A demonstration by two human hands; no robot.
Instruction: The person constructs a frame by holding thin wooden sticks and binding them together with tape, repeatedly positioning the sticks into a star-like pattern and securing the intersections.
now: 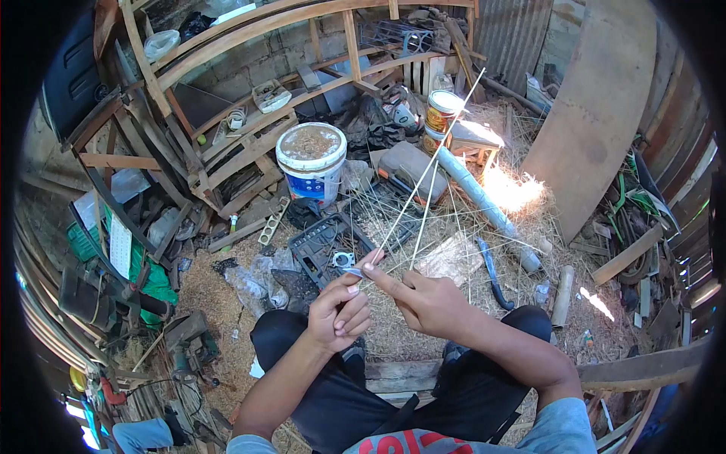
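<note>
My left hand (340,312) is closed, its fingers curled round something small and bluish-grey, perhaps a blade, that shows near the fingertips. A long thin pale strip (423,178) runs from the fingers up to the right, past the buckets. My right hand (423,299) is beside it, with the index finger stretched toward the left hand and touching the strip's lower end; its other fingers are curled. More thin strips (428,203) fan out over the floor just beyond my hands.
A white bucket (311,163) stands beyond an open tool case (325,250). A grey pipe (484,204) slants across shavings on the right, near a large board (597,113). Wooden frames (249,53) line the back. At the lower left, another person's leg (144,435) shows.
</note>
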